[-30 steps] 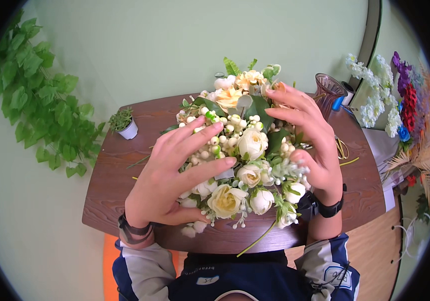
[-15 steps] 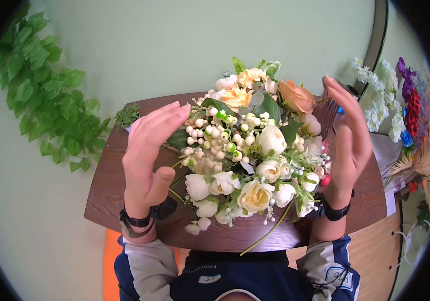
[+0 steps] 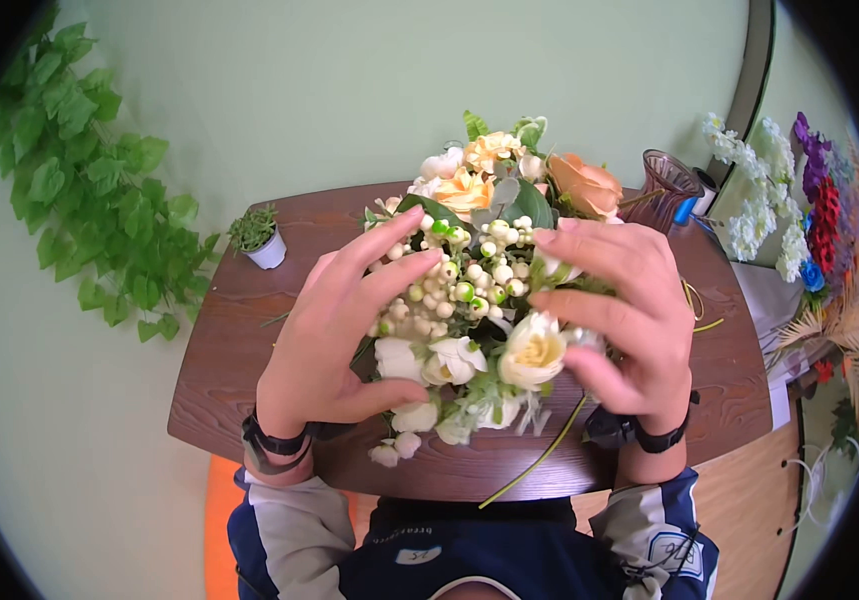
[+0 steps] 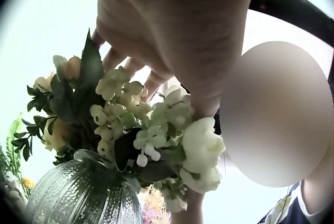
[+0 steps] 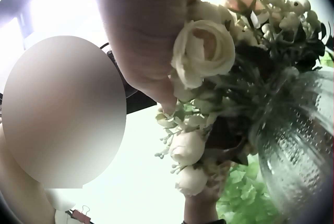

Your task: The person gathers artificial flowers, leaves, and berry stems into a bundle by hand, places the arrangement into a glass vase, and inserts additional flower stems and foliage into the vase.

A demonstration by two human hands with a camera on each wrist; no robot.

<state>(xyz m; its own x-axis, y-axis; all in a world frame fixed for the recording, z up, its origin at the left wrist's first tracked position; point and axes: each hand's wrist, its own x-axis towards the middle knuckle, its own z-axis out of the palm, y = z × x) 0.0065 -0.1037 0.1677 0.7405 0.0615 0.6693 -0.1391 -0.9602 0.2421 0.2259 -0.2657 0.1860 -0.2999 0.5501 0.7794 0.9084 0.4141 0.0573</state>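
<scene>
1. Two hands in, one on each side of the flowers (image 3: 492, 275), and a gap lay between them, with pale berries (image 3: 431, 290) showing right through it!
2. The left hand (image 3: 334, 335) stretched over the left side, fingers long and spread, thumb well apart from them.
3. Over on the right, the right hand (image 3: 634, 315) had its fingers spread and slightly bent, its thumb at the right edge of a cream rose (image 3: 532, 352).
4. The flowers stood in a ribbed glass vase (image 4: 86, 195), around the middle of the table (image 3: 219, 390).
5. Room at the near edge? A strip of wood ran there, but a green stem (image 3: 539, 465) slanted across it, its end right at the rim.
6. More room on the left: wood showed between the left hand and a small potted plant (image 3: 259, 238) near the far left edge.
7. Tighter at far right! A peach rose (image 3: 586, 187) leaned out close by a pink glass jar (image 3: 661, 188).
8. Now the hidden parts: from above, blooms and hands covered the vase; both wrist views cut it off.
9. Blur and overlap hid the blooms under the right palm, so how firmly either hand touched anything, I couldn't tell.
</scene>
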